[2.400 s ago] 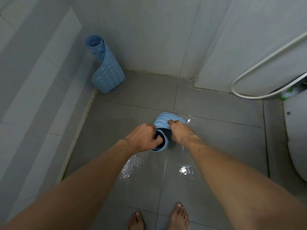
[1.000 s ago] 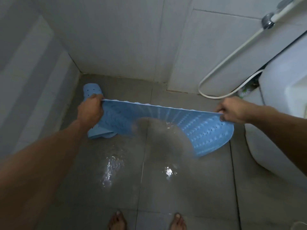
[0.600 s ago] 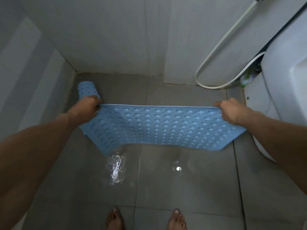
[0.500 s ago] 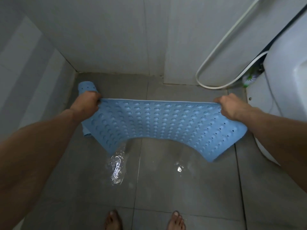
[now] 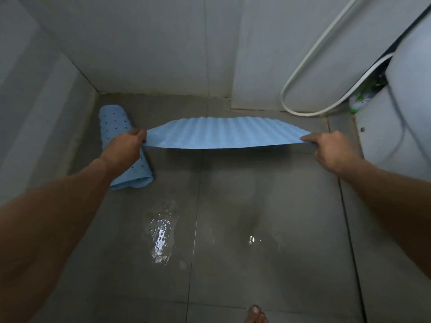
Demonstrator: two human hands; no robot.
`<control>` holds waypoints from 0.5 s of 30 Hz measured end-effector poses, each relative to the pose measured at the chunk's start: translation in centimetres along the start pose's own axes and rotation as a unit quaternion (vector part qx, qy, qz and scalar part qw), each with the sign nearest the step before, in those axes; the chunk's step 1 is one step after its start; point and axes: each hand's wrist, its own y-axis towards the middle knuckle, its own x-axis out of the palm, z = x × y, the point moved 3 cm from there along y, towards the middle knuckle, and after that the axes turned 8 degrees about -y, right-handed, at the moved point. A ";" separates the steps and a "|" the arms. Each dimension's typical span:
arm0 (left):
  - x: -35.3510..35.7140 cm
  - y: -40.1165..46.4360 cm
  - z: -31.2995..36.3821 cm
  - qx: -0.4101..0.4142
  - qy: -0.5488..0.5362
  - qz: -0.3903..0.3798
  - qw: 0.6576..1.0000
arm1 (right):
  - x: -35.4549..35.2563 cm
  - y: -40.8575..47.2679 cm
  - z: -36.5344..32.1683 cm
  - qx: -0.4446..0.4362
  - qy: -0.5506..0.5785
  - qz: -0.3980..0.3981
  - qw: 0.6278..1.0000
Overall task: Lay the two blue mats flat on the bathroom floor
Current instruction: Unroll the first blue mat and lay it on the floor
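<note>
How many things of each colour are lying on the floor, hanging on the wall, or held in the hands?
Blue: 2, the unrolled blue rubber mat held by the left hand and right hand, and the rolled blue rubber mat on the floor.
White: 1, the white shower hose.
Total: 3

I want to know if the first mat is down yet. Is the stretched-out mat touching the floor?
Apart. The head view shows the stretched mat held taut between the left hand and right hand, with bare floor visible under its near edge.

Dim, wide-angle bent edges; glare on the wet floor (image 5: 161,238); slight softness.
</note>
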 end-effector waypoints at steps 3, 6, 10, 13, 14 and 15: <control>10.2 -1.4 -0.5 -0.005 0.006 -0.071 0.997 | 10.9 -0.8 0.2 0.025 0.004 -0.054 0.998; 22.1 -2.8 -0.9 0.021 0.031 -0.168 0.985 | 21.9 -2.7 -0.9 0.035 -0.054 -0.156 0.986; 31.1 -4.6 -3.0 0.050 -0.017 -0.228 0.972 | 30.2 -4.3 -2.2 -0.026 -0.083 -0.215 0.973; 30.5 -4.0 -5.3 0.071 -0.077 -0.182 0.978 | 30.5 -2.1 -0.2 -0.002 -0.004 -0.208 0.978; 29.7 -3.4 -5.6 0.092 -0.068 -0.188 0.976 | 29.9 -1.1 0.4 -0.004 -0.010 -0.207 0.978; 28.8 -2.7 -5.5 0.110 -0.070 -0.202 0.971 | 29.4 -0.2 1.0 0.006 -0.028 -0.192 0.981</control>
